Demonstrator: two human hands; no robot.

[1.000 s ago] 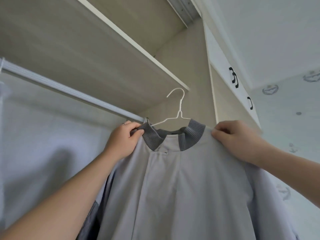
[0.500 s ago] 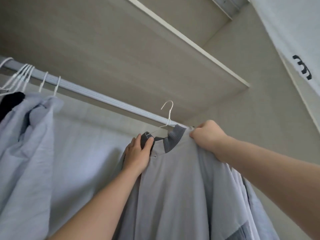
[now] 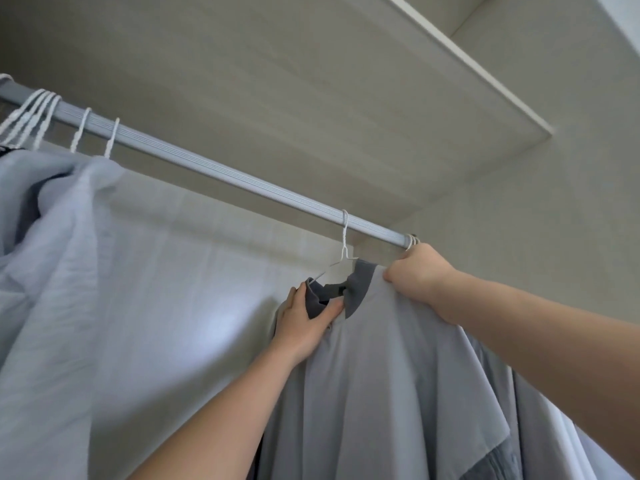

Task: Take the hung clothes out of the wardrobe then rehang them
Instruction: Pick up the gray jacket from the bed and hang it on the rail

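A light grey-blue shirt with a dark grey ribbed collar hangs on a white wire hanger, whose hook sits over the grey wardrobe rail near its right end. My left hand grips the left side of the collar. My right hand grips the shirt's right shoulder just under the rail. More hanger hooks show at the rail's right end, behind my right hand.
Several white hangers with pale blue clothes crowd the rail's left end. A beige shelf runs close above the rail. More grey garments hang to the right of the shirt. The wardrobe's side wall stands at the right.
The shirt on its hanger went up and into the wardrobe. The hook, free in the air a second ago, now sits over the rail. Both hands kept their hold.
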